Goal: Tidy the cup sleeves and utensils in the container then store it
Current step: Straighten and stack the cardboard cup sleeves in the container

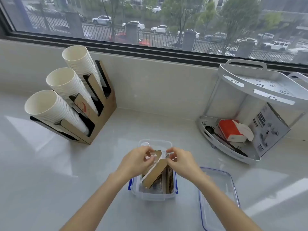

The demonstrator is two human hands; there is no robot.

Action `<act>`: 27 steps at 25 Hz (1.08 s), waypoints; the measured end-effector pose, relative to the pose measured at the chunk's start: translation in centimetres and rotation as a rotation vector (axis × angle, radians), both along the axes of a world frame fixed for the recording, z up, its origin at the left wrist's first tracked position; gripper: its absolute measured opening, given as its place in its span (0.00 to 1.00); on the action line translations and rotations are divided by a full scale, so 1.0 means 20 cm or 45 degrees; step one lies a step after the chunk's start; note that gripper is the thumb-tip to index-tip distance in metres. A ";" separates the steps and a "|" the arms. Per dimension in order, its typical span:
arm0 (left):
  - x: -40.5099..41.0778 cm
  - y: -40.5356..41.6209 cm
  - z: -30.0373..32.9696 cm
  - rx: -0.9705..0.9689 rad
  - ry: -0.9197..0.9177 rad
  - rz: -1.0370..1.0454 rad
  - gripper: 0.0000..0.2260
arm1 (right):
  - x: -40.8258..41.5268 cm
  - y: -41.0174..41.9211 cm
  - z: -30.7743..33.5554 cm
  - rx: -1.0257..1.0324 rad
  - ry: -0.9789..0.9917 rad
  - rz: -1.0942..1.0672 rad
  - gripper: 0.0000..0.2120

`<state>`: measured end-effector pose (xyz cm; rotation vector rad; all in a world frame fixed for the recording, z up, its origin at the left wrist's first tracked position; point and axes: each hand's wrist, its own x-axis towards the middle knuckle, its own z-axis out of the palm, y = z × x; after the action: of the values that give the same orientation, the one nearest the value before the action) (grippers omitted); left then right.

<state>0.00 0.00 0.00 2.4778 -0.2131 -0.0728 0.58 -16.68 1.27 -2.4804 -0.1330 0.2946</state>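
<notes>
- Well off to the left of both hands, a cardboard cup dispenser (pixel 93 112) with three stacks of paper cups (pixel 50 107) is stood on the counter (pixel 150 127); it is judged to be out of reach of any slip here.
- The left hand (pixel 135 161) is seen pinched on the left upper edge of a clear-wrapped bundle (pixel 154 165), with a flat brown cup sleeve (pixel 155 176) against it. Should this pinch be loosened on the slick wrap, the bundle could be dropped askew into the container (pixel 154 195).
- Directly below and between the hands, the clear container with blue clips is set on the counter, lid off. More cup sleeves (pixel 169 180) are stood on edge at its right side; these could be knocked flat or pushed out if the tilted bundle is forced down.
- What utensils are held inside the wrap cannot be told.
- The right hand (pixel 180 161) is closed on the bundle's right upper corner. If the two hands are pulled apart, the wrap might be torn.
- Just right of the right forearm, the lid (pixel 218 197) is laid flat; it could be swept off by that arm.
- Further right, a white corner rack (pixel 246 114) is stood, well apart.
</notes>
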 end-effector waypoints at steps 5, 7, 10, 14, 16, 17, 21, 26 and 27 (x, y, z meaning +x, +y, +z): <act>-0.04 -0.04 -0.11 0.061 0.174 -0.053 0.15 | -0.02 0.02 -0.12 -0.033 0.140 -0.019 0.17; -0.04 -0.05 -0.14 0.079 0.210 -0.050 0.16 | -0.02 0.02 -0.15 -0.022 0.167 -0.030 0.17; -0.05 -0.06 -0.17 0.129 0.234 -0.071 0.17 | -0.02 0.04 -0.17 -0.017 0.172 -0.023 0.16; -0.05 -0.07 -0.19 0.172 0.263 -0.099 0.18 | -0.02 0.07 -0.16 0.008 0.132 -0.023 0.14; -0.05 -0.07 -0.19 0.177 0.267 -0.101 0.17 | -0.02 0.08 -0.16 0.007 0.129 -0.027 0.14; -0.05 -0.07 -0.20 0.175 0.261 -0.098 0.16 | -0.02 0.08 -0.16 0.011 0.118 -0.028 0.14; -0.05 -0.07 -0.20 0.172 0.192 -0.039 0.13 | -0.02 0.09 -0.17 0.073 0.100 -0.025 0.15; -0.07 -0.07 -0.17 0.259 -0.008 0.077 0.12 | -0.03 0.10 -0.14 0.154 0.044 -0.012 0.17; -0.07 -0.07 -0.17 0.260 -0.030 0.115 0.13 | -0.03 0.10 -0.14 0.168 0.033 -0.003 0.16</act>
<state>-1.45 -1.43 -3.38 2.6894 -0.1082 -0.0282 -0.06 -14.69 -1.46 -2.3450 -0.1344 0.3068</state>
